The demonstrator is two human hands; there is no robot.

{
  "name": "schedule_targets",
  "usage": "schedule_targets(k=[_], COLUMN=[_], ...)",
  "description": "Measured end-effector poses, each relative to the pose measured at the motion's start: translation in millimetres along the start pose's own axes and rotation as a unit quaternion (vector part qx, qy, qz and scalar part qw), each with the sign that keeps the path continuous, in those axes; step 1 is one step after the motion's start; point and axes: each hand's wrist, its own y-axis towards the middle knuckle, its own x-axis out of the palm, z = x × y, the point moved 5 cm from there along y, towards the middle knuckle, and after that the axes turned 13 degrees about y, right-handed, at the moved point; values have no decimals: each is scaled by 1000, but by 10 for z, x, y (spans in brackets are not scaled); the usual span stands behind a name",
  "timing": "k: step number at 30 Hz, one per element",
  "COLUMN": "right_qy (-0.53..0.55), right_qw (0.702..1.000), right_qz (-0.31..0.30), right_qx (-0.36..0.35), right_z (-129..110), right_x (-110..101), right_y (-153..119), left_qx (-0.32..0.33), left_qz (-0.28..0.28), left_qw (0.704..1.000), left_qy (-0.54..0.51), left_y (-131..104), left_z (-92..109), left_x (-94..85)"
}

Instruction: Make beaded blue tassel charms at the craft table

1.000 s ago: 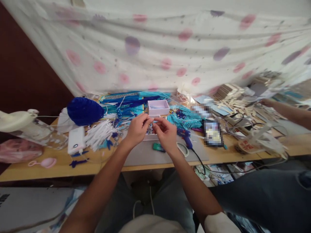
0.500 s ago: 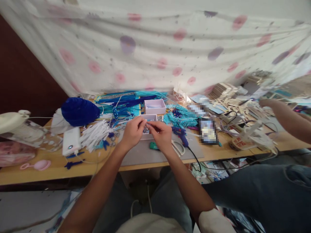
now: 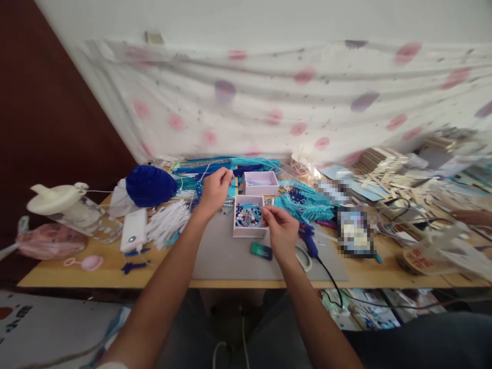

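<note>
Pale wood makes the long table (image 3: 107, 277), and its right end runs out of sight. On it lies a grey mat (image 3: 215, 261). The left hand (image 3: 216, 190) is up, fingers curled in; I can't tell if it holds anything. The right hand (image 3: 283, 230) pinches by the right edge of the front box (image 3: 249, 233), its catch too tiny to see. The back box (image 3: 261, 189) has something pale and blurry inside. Blue and white beads (image 3: 242, 211) fill the front one.

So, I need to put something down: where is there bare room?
The grey mat shows bare left of the bead box and in front of the green piece. Crowded: behind the box, with blue stems, and far right, with sticks.
</note>
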Motion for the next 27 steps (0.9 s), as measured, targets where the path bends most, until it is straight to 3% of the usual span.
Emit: schedule_targets(k=[3, 5, 9, 14, 21, 27], right_qy=[-1, -19, -74, -126, -129, -122], right_qw=[1000, 1000, 996, 986, 981, 981], right_qz=[4, -7, -55, -102, -135, -135], right_qx=[6, 5, -11, -34, -50, -59], right_z=[70, 116, 197, 239, 209, 166], right_x=[-12, 6, 60, 94, 135, 141], right_y=[65, 78, 61, 47, 20, 29], left_qx=[20, 56, 164, 168, 176, 183], left_qz=[-8, -56, -254, -367, -423, -402], left_qw=[998, 989, 920, 851, 781, 772], left_qy=[63, 123, 248, 336, 423, 457], left_y=[459, 683, 898, 1144, 1428, 1440], left_z=[-106, -123, -149, -329, -402, -408], left_x=[190, 421, 1031, 1537, 1902, 2055])
